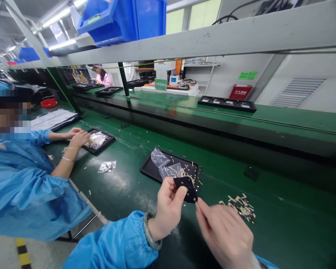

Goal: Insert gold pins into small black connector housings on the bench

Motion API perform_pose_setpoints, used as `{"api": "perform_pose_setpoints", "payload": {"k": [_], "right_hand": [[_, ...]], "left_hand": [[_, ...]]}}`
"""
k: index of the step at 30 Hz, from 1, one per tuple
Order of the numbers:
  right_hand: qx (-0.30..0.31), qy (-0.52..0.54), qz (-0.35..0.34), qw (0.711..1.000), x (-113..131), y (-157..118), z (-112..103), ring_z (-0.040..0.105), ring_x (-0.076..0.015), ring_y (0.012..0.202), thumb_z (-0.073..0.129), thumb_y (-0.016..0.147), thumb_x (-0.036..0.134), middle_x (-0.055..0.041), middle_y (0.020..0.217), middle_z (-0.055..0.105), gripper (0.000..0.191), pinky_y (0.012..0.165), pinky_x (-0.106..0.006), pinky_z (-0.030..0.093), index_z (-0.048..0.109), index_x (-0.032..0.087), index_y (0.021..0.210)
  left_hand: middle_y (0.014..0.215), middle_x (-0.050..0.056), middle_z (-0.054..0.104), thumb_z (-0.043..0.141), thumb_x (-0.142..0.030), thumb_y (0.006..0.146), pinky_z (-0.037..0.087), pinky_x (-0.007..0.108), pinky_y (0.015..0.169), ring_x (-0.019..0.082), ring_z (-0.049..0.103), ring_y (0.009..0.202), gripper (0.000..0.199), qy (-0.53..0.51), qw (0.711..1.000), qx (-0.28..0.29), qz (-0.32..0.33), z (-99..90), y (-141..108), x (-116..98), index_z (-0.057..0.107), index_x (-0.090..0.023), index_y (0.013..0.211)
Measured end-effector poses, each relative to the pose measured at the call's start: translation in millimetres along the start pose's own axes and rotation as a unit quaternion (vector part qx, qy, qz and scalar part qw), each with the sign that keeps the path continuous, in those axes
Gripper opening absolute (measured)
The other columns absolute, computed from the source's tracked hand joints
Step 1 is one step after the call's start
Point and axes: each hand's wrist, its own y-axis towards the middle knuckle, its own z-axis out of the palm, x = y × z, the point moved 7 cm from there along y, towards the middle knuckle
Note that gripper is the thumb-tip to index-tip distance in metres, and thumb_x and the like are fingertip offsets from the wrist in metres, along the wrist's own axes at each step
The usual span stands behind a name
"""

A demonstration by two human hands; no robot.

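My left hand (170, 205) grips a small black sheet (185, 186) dotted with little tan pieces, thumb on top. The fingertips of my right hand (226, 231) are pinched together at the sheet's lower right corner; whether a tiny piece is between them is too small to tell. Just behind the sheet lies a black tray (151, 168) with clear plastic bags (170, 170) and loose tan strips. To the right, on the green table (280, 224), is a pile of tan and dark strips (240, 207).
At the left, a co-worker in blue (36, 186) has both hands over another black tray (103, 147). A small plastic bag (107, 167) lies between us. A dark piece (252, 173) lies at right. A shelf beam (184, 41) crosses above, holding blue bins (123, 22).
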Motion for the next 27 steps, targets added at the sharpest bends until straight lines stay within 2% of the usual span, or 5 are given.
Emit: {"api": "perform_pose_setpoints", "payload": {"k": [5,12,17,22,27], "right_hand": [[0.066,0.048,-0.014,0.997,2,6,-4,0.055,-0.0143,0.049,0.057,0.079,0.014,-0.0004,0.054,0.06,0.009,0.056,-0.031,0.041,0.065,0.018,0.081],[0.125,0.226,0.097,0.961,-46,1,3,0.063,-0.0163,0.082,0.048,0.086,0.017,-0.0068,0.095,0.065,0.029,0.068,-0.025,0.05,0.057,0.023,0.113],[0.138,0.261,0.087,0.951,-47,0,17,0.063,-0.0163,0.081,0.052,0.084,0.02,-0.0063,0.09,0.064,0.019,0.066,-0.025,0.052,0.067,0.025,0.096],[0.096,0.324,0.226,0.914,-63,-5,24,0.063,-0.0169,0.069,0.056,0.082,0.026,-0.0054,0.076,0.066,0.013,0.059,-0.026,0.052,0.067,0.021,0.082],[0.117,0.404,0.347,0.838,-70,-17,35,0.06,-0.014,0.057,0.061,0.077,0.035,-0.003,0.073,0.065,0.016,0.053,-0.024,0.051,0.068,0.02,0.08]], "left_hand": [[0.079,0.001,0.062,0.062,-0.028,0.078,0.045,0.022,0.069,0.011,0.056,0.073,0.017,-0.029,0.999,-0.003,-0.015,-1.0,7,0,0.054,-0.016,0.085],[0.068,-0.001,0.057,0.068,-0.031,0.072,0.046,0.019,0.047,0.009,0.054,0.054,0.029,-0.148,0.964,0.066,-0.21,14.3,9,28,0.054,-0.014,0.09],[0.067,-0.002,0.057,0.071,-0.028,0.068,0.048,0.019,0.043,0.009,0.056,0.049,0.042,-0.16,0.941,0.078,-0.289,16.5,2,49,0.05,-0.018,0.104],[0.068,0.002,0.059,0.052,-0.049,0.08,0.051,0.024,0.045,0.011,0.058,0.05,0.038,-0.167,0.939,0.157,-0.257,26.6,4,48,0.054,-0.016,0.099],[0.064,0.002,0.06,0.063,-0.044,0.074,0.048,0.021,0.048,0.01,0.057,0.05,0.033,-0.066,0.966,0.164,-0.189,24.4,8,40,0.056,-0.014,0.087]]}}
